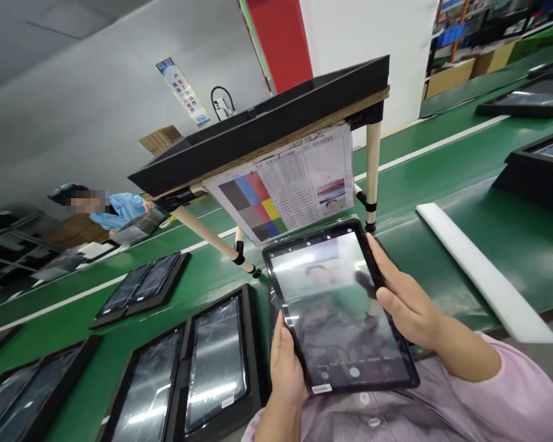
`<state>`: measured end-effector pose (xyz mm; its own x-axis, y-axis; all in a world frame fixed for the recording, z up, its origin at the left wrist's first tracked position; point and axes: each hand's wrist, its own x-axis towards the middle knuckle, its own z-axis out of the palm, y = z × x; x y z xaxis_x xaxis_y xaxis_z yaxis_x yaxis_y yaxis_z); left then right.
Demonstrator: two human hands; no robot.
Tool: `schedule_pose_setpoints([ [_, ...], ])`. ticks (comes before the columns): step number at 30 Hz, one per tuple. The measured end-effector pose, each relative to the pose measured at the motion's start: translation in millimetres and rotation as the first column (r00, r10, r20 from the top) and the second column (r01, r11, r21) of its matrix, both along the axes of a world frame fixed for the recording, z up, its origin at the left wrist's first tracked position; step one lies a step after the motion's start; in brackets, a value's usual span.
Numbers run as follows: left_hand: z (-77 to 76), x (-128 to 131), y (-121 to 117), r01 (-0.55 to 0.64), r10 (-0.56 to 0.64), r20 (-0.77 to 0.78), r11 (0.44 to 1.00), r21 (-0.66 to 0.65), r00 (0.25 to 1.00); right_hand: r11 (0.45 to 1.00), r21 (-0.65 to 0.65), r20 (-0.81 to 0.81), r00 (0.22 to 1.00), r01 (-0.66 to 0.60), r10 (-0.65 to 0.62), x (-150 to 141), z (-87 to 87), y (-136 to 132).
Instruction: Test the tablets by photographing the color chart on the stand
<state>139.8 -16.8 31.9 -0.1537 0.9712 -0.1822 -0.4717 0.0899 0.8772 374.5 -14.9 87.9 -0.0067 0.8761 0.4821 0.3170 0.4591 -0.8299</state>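
A person's left hand (288,365) and right hand (415,307), fingers curled around opposite edges, hold a lit tablet (336,313) below a printed chart (281,190), near a black tray (254,344) on a green belt (104,368).

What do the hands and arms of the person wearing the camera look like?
The left hand and right hand are bare, with no gloves. The right sleeve is plain pale pink and stops partway down the forearm. Only a bit of the left sleeve shows, pinkish too.
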Motion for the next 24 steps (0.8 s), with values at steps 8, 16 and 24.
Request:
schedule_pose_setpoints([
  [8, 3.0, 59, 19, 0.113, -0.130, -0.071, 0.971, -0.210, 0.989, 0.962, -0.130, -0.064, 0.966, 0.240, -0.250, 48, -60.0, 28],
  [16, -24.4, 102, 40, 0.303, -0.320, -0.030, 0.921, -0.245, 0.947, 0.928, -0.121, 0.225, 0.920, 0.353, -0.321, 73, -70.2, 15],
  [24, -11.1, -14, 34, 0.341, 0.042, -0.929, 0.923, 0.177, 0.367, 0.979, 0.162, 0.766, 0.609, 0.124, -0.204, 49, -89.2, 27],
])
